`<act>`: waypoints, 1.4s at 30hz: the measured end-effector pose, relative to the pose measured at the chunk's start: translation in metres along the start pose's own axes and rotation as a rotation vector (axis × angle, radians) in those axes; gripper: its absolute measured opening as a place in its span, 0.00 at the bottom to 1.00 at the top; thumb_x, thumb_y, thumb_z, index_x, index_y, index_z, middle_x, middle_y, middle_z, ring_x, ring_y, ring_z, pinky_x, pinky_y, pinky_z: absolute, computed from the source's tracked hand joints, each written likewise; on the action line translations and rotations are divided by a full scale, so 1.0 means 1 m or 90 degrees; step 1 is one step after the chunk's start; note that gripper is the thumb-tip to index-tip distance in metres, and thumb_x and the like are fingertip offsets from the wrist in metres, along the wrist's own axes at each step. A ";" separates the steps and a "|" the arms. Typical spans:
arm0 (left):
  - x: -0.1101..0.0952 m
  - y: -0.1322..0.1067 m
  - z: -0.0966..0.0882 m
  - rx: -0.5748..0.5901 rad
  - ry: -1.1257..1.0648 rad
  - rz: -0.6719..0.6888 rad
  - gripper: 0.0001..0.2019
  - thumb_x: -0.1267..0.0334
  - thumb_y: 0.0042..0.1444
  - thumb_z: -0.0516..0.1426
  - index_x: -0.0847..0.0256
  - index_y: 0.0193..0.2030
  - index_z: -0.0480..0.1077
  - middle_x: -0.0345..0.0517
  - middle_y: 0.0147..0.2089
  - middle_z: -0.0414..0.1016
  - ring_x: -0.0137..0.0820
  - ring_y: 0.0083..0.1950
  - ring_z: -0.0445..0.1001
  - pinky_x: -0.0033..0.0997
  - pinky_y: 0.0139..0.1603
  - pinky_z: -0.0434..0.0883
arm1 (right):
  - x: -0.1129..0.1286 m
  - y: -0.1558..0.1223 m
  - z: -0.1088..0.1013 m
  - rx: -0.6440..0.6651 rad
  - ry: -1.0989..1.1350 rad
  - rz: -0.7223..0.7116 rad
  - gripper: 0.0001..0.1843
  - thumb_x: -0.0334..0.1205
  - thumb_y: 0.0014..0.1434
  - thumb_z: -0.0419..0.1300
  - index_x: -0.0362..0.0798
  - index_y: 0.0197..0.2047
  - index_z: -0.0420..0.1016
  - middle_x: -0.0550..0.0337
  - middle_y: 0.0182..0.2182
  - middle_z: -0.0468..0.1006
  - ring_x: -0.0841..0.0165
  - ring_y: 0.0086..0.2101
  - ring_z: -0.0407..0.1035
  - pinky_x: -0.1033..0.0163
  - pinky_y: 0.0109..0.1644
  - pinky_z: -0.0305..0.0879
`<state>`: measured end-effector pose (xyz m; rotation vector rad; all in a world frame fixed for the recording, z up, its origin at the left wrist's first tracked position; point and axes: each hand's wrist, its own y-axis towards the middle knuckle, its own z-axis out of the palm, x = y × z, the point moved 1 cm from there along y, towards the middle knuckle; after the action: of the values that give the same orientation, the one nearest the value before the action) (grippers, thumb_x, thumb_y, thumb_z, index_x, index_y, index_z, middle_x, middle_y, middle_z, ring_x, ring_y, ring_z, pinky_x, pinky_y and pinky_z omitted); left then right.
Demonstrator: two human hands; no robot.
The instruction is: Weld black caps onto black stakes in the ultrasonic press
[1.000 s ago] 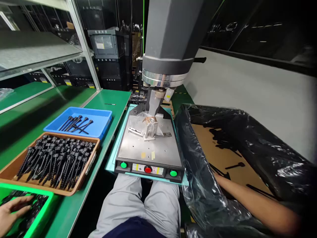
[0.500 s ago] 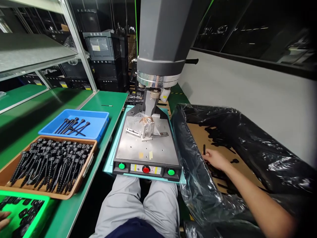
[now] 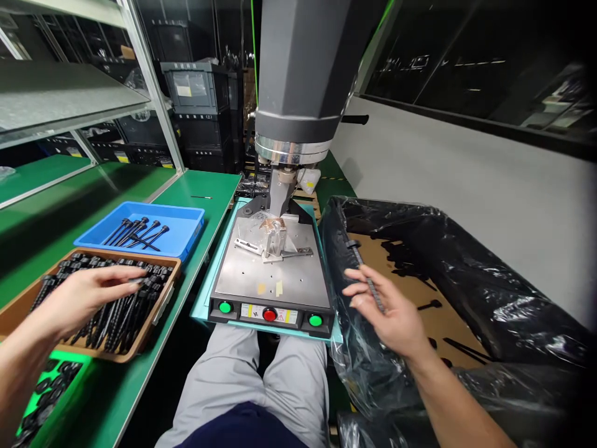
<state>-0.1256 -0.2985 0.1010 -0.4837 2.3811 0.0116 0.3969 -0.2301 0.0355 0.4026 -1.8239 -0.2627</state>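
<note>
My right hand (image 3: 389, 311) is raised over the rim of a cardboard box lined with black plastic (image 3: 466, 261), fingers closed on a long black screw-like part (image 3: 366, 274). My left hand (image 3: 81, 297) reaches over the brown tray (image 3: 163, 297) heaped with several black screw parts (image 3: 114, 311), fingertips pinched together on them; what they grip is too small to make out. Between the hands stands a press machine with a steel plate (image 3: 270, 280) and a small metal fixture (image 3: 273, 239) under its horn.
A blue tray (image 3: 186, 221) with a few black parts lies behind the brown one. A green bin (image 3: 44, 398) of small black pieces sits at lower left. The machine has two green buttons and a red one (image 3: 269, 314). Shelving stands left, my knees below.
My right hand rose out of the box holding a black part. My left hand moved from the green bin up onto the brown tray's parts.
</note>
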 end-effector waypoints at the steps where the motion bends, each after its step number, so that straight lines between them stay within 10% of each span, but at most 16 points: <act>1: -0.016 0.008 0.013 0.023 -0.043 0.031 0.30 0.35 0.36 0.63 0.50 0.43 0.78 0.32 0.48 0.80 0.39 0.54 0.74 0.44 0.63 0.61 | 0.005 -0.006 0.013 0.088 0.044 -0.010 0.32 0.46 0.59 0.64 0.56 0.64 0.61 0.46 0.56 0.70 0.63 0.40 0.74 0.58 0.38 0.74; 5: -0.072 0.030 0.065 0.092 -0.187 0.145 0.28 0.43 0.38 0.67 0.61 0.42 0.79 0.48 0.47 0.81 0.42 0.50 0.76 0.42 0.58 0.67 | 0.003 -0.025 0.063 0.277 0.209 -0.005 0.29 0.48 0.62 0.61 0.57 0.65 0.62 0.46 0.57 0.68 0.65 0.37 0.73 0.60 0.35 0.72; 9: -0.108 0.039 0.117 0.204 -0.386 0.179 0.23 0.51 0.40 0.69 0.62 0.43 0.79 0.53 0.47 0.80 0.41 0.46 0.78 0.42 0.52 0.72 | -0.013 -0.038 0.112 0.274 0.258 0.073 0.13 0.45 0.67 0.54 0.52 0.49 0.76 0.52 0.44 0.75 0.72 0.27 0.71 0.65 0.27 0.67; 17: -0.124 0.027 0.188 0.330 -0.683 0.174 0.15 0.59 0.44 0.69 0.61 0.40 0.80 0.53 0.46 0.81 0.39 0.48 0.78 0.41 0.52 0.72 | -0.017 -0.040 0.158 0.120 0.399 0.170 0.10 0.46 0.63 0.59 0.51 0.44 0.66 0.54 0.43 0.77 0.76 0.22 0.63 0.68 0.23 0.58; 42: -0.106 0.021 0.212 0.332 -0.659 0.118 0.16 0.57 0.43 0.68 0.62 0.38 0.80 0.54 0.49 0.80 0.43 0.49 0.77 0.41 0.46 0.76 | -0.032 -0.046 0.167 0.058 0.354 0.179 0.12 0.45 0.64 0.59 0.51 0.49 0.67 0.54 0.43 0.76 0.75 0.23 0.62 0.64 0.28 0.61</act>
<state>0.0753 -0.2136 0.0059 0.0274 1.3203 -0.2172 0.2513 -0.2640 -0.0580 0.2449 -1.3231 0.1224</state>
